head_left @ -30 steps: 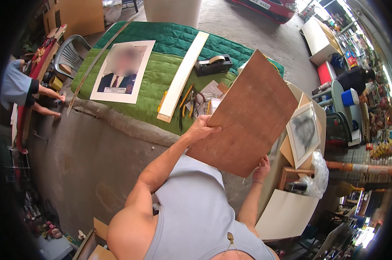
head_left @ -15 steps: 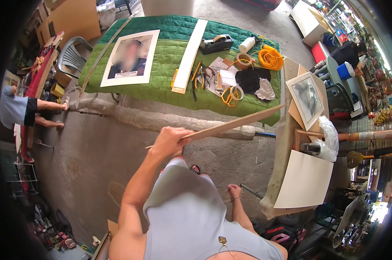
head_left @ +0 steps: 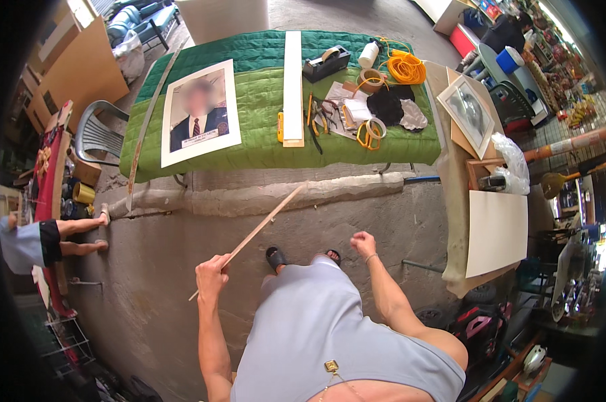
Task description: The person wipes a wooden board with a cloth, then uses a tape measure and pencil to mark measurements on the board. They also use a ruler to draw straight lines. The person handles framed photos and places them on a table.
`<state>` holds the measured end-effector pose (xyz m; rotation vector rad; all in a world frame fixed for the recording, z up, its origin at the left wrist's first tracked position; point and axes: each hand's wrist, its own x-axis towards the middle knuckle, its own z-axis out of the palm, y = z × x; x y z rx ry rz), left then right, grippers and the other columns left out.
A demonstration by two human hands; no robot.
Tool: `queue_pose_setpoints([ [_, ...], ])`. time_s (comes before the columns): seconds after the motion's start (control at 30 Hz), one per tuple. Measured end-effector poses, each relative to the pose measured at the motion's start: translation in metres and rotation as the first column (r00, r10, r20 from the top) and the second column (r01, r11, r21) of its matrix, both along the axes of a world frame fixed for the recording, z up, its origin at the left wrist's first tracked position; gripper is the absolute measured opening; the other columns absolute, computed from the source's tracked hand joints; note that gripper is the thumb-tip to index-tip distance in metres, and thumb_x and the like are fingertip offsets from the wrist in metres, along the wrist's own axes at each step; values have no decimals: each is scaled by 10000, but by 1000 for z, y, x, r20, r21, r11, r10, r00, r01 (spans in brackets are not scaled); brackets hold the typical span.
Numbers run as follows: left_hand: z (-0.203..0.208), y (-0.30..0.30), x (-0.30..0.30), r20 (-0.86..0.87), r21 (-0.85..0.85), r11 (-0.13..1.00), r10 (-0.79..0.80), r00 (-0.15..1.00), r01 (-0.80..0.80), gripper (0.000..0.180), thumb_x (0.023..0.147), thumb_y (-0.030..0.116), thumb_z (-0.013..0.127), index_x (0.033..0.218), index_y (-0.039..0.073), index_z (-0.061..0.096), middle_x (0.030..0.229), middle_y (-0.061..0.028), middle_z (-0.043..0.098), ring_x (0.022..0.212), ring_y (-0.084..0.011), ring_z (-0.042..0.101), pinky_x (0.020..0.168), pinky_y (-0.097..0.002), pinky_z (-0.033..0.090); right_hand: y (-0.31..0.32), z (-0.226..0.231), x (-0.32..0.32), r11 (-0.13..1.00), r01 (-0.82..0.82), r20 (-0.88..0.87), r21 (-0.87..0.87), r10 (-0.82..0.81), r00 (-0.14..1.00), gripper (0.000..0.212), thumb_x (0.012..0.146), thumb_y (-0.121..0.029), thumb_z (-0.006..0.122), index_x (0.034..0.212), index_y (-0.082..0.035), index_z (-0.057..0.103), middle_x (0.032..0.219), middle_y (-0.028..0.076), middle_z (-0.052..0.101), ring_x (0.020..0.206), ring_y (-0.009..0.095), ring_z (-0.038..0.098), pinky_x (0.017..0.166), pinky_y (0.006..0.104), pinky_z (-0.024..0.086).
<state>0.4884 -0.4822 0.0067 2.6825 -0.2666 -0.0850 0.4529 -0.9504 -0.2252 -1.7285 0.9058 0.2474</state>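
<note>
My left hand (head_left: 211, 275) is closed round one end of a long, thin wooden strip (head_left: 266, 222). The strip slants away to the right, its far end short of the green-covered table (head_left: 263, 80); a short stub shows below my fist. Out in front of my body, my right hand (head_left: 363, 244) has its fingers curled in, with nothing visible in them. On the table lie a matted portrait photo (head_left: 199, 114), a long white strip (head_left: 293, 87), a yellow cutter (head_left: 281, 125), pliers (head_left: 326, 117) and a black tape dispenser (head_left: 326, 65).
Tape rolls (head_left: 372, 80), orange cord (head_left: 406, 68) and a white bottle (head_left: 368, 55) occupy the table's right side. A side table on the right bears a framed picture (head_left: 467, 117) and a pale board (head_left: 497, 233). A grey chair (head_left: 99, 134) and another person (head_left: 28, 241) are at left.
My left hand has moved left and lower, and the wooden strip has swung from pointing right to pointing forward. My right hand has come up and forward. The whole view has shifted.
</note>
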Motion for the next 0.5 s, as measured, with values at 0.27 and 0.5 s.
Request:
queue_pose_setpoints([
  [0.27, -48, 58, 21, -140, 77, 996, 50, 989, -40, 261, 731, 42, 643, 966, 139, 701, 872, -102, 685, 761, -335, 652, 671, -416, 519, 63, 44, 25, 997, -55, 107, 61, 49, 993, 164, 836, -139, 700, 909, 6, 677, 806, 59, 707, 663, 120, 645, 582, 260, 517],
  [0.5, -103, 61, 24, -289, 167, 960, 264, 920, -223, 273, 742, 93, 659, 998, 162, 726, 885, -142, 696, 828, -355, 667, 758, -440, 529, 1, 2, 30, 995, 84, 3, -45, -84, 996, 213, 800, -140, 720, 958, 2, 704, 810, 79, 714, 689, 135, 667, 645, 282, 544],
])
